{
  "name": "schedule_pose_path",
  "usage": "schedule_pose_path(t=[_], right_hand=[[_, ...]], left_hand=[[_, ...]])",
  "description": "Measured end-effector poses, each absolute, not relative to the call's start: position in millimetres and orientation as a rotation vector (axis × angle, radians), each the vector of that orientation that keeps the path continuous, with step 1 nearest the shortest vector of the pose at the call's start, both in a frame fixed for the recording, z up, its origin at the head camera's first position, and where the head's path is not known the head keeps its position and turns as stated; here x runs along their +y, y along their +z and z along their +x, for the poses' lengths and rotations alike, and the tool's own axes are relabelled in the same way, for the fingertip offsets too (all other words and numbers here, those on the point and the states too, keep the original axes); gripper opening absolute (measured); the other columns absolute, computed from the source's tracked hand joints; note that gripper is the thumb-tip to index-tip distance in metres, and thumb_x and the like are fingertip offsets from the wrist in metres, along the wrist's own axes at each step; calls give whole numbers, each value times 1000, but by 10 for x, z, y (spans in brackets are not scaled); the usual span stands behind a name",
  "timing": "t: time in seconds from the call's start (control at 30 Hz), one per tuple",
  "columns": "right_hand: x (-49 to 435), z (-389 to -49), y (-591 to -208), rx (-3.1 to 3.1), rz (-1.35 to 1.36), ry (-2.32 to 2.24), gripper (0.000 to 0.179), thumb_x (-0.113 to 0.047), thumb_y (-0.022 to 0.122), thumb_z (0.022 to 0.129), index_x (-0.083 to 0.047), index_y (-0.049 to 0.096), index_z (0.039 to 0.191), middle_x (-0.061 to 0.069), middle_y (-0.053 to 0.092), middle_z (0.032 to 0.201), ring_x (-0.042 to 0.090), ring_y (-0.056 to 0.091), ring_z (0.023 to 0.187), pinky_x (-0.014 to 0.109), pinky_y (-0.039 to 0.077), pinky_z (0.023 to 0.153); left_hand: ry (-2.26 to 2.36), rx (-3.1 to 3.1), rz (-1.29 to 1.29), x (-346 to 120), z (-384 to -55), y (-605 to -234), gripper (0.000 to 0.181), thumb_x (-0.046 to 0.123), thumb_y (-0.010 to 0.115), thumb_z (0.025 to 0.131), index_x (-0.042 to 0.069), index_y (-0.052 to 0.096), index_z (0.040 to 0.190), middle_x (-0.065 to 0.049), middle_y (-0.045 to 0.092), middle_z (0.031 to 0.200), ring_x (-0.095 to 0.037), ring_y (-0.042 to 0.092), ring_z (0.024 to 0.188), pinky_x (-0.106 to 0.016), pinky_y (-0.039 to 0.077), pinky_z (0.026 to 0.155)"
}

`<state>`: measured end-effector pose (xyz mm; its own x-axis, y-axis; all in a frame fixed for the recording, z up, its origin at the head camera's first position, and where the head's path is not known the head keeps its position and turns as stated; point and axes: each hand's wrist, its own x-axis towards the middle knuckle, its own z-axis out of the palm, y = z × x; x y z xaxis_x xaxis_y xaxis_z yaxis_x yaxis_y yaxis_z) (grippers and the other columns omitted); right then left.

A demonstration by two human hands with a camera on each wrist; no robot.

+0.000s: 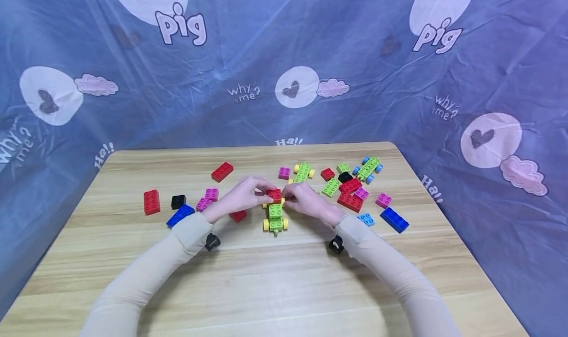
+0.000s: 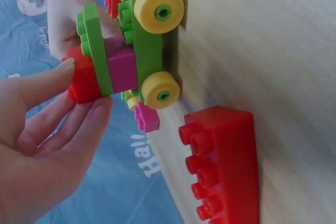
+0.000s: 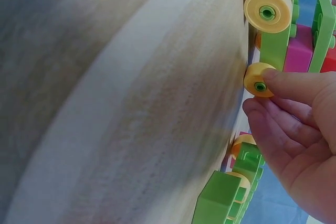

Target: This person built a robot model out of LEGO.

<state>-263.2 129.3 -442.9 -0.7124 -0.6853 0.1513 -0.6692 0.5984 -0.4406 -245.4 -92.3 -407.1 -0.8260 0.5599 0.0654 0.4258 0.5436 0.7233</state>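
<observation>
Printed blue cloth (image 1: 266,41) walls in the wooden table (image 1: 266,292): a curtained-off workspace.

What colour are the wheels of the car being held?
The wheels are yellow with green centres, clearest in the left wrist view.

head view bright; soft shadows under sleeves (image 1: 144,273); right wrist: tabletop (image 3: 121,108) blurred

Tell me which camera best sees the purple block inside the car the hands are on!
The left wrist view: the purple block shows plainly there, between the green plate and green base. The right wrist view shows it smaller, nearer the right edge. The head view looks from above; I can't make it out there.
</observation>
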Motion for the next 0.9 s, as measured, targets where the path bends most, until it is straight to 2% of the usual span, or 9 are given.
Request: schedule_pose_path(t=[0.23,0.67,0.9], right_hand=[[1301,-2637,-4433,2772,-1156,-750,21,-1,71,86,1,70,107,15,75,100,22,72,90,25,60,82],[1296,-2653,-4401,2768,-1153,-741,21,-1,72,86,0,70,107,14,75,101,21,71,90,24,60,83],[1301,-2632,-4410,2763,-1147,-727,22,-1,72,85,0,69,107,15,74,100,21,71,90,23,59,82]], left_hand=[[1174,2599,847,-948,-2459,-4095,34,12,75,87,1,70,119,-13,75,110,-26,71,103,-38,58,96],[1180,2547,767,-964,-2437,-4030,37,9,71,90,1,66,126,-16,71,121,-30,69,111,-39,57,97],[1200,2548,772,-991,-2438,-4107,38,11,70,91,2,65,128,-16,73,117,-29,69,110,-40,56,97]])
